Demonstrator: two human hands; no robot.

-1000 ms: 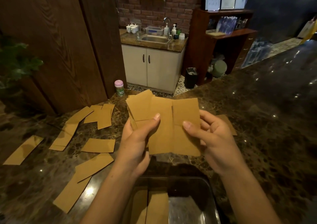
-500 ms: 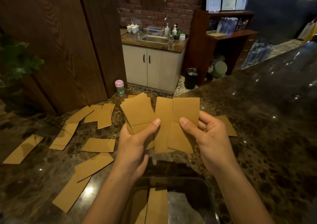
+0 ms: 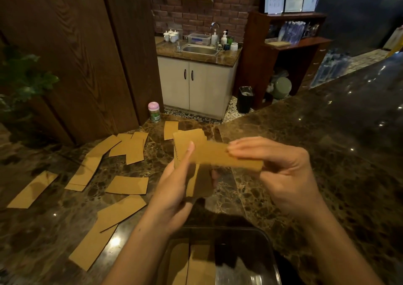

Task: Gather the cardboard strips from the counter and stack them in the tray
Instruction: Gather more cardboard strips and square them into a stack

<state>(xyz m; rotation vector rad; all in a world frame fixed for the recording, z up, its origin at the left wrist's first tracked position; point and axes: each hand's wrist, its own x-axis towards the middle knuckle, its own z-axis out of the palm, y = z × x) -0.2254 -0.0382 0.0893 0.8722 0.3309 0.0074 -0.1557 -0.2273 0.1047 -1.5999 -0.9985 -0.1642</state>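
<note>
Both hands are raised above the dark marble counter (image 3: 305, 132), each closed on cardboard. The left hand (image 3: 172, 188) grips a bundle of strips (image 3: 188, 140) that stands roughly upright, its thumb pressed against the front face and the fingers hidden behind. The right hand (image 3: 281, 171) pinches a single strip (image 3: 220, 157) held crosswise — fingers on top, thumb beneath — so that its left end overlaps the front of the bundle. The picture is a little blurred around both hands.

Below them, at the near edge of the counter, sits a clear plastic tray (image 3: 268, 247) with at least two strips already lying flat in its left half (image 3: 192, 265).

Many loose strips lie scattered over the counter to the left (image 3: 126, 185), some overlapping each other, and one more lies beyond the bundle near the counter's far edge (image 3: 170, 128). A small jar with a pink lid (image 3: 154, 112) stands at that far edge, beside the wooden panelling.
</note>
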